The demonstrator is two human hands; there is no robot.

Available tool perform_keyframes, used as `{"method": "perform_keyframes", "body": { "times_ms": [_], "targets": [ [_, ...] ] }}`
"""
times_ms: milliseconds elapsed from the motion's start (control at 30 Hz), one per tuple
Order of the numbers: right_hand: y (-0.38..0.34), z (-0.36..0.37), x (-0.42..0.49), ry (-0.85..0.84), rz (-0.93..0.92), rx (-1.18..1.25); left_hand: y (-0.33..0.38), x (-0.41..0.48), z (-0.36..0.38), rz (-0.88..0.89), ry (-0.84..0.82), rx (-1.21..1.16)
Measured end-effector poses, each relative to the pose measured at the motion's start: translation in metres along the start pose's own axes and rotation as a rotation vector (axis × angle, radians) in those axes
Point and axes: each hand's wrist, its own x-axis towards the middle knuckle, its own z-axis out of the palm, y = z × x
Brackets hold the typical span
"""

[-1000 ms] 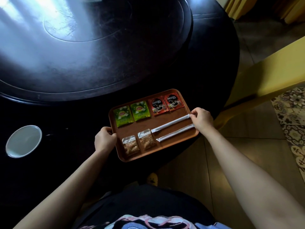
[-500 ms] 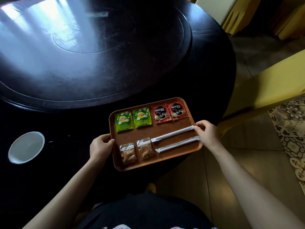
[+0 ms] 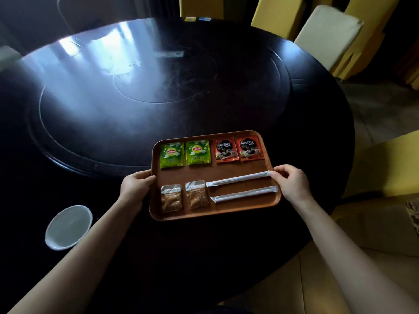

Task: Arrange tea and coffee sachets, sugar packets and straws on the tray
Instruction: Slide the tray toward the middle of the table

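Observation:
A brown tray (image 3: 229,171) rests on the dark round table. Along its far side lie two green tea sachets (image 3: 184,153) and two red coffee sachets (image 3: 239,149). On its near side sit two brown sugar packets (image 3: 183,197) and, to their right, two white wrapped straws (image 3: 242,188). My left hand (image 3: 136,186) grips the tray's left rim. My right hand (image 3: 292,182) holds the tray's right rim, its fingertips touching the end of the upper straw.
A white bowl (image 3: 68,226) stands on the table (image 3: 158,87) to the near left. Yellow and cream chairs (image 3: 326,35) ring the table at the back right, another yellow chair (image 3: 385,164) is at the right. Small packets (image 3: 197,18) lie at the far edge.
The tray has shifted further onto the table, away from its near edge, with both hands still on its rims. The camera has tilted up, showing more of the table and chairs.

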Motion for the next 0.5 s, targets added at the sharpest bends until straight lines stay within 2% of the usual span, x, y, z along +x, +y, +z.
{"method": "perform_keyframes", "body": {
  "times_ms": [200, 500],
  "targets": [
    [-0.034, 0.041, 0.050, -0.021, 0.023, 0.000, 0.032, 0.057, -0.011, -0.001, -0.005, 0.009],
    [-0.066, 0.104, 0.111, 0.023, 0.061, -0.095, 0.059, 0.148, -0.012, 0.061, 0.030, 0.198]
  ]
}}
